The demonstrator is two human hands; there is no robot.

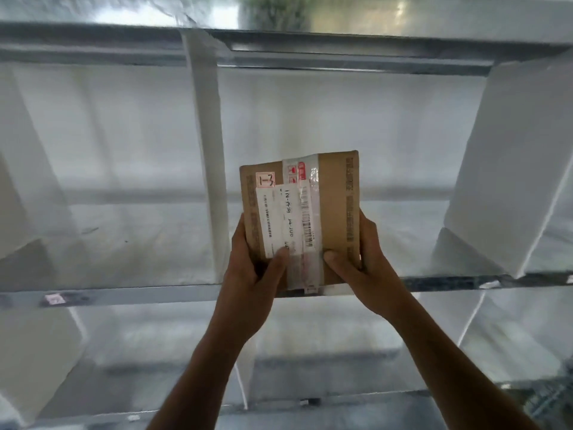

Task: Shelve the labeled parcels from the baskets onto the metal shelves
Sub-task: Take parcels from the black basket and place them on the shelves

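A brown cardboard parcel (pixel 336 206) with a white shipping label, clear tape and a small tag reading "1-3" is held upright in front of the metal shelves (pixel 124 294). My left hand (pixel 254 274) grips its lower left edge, thumb pressed on the label. My right hand (pixel 362 262) grips the lower right edge, thumb on the front face. The parcel's bottom is level with the front rail of the middle shelf, in the bay right of a white divider (pixel 207 150).
White divider panels split the shelves into bays: one leans at the right (pixel 508 169), another at the left (pixel 28 181). A small tag (pixel 55 298) sticks on the shelf rail at left. A lower shelf level (pixel 310 401) lies beneath, with its own dividers.
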